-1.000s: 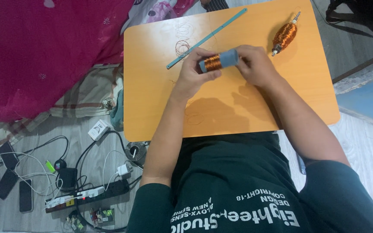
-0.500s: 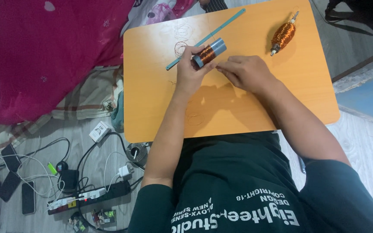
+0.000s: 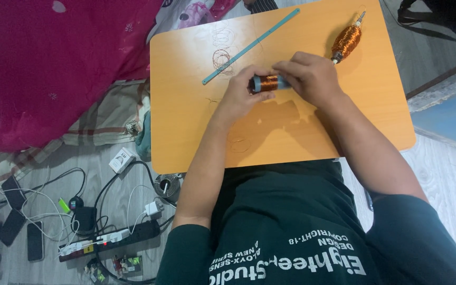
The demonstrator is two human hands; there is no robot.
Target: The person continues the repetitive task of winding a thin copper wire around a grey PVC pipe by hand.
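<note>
Orange table [image 3: 196, 132] carries a teal strip [image 3: 249, 47], a wound spindle [image 3: 345, 42] and loose wire loops [image 3: 221, 55]. Right hand [image 3: 312, 79] is back on the coil [image 3: 266, 83]; half a second ago it rested flat on the table. Left hand [image 3: 241, 97] grips the other end, so both hands hold the coil just above mid-table.

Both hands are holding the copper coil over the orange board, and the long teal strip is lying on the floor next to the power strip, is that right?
Not quite. In the head view the teal strip lies on the orange board, beyond the hands, not on the floor. The rest holds: left hand and right hand both hold the copper coil.
</note>
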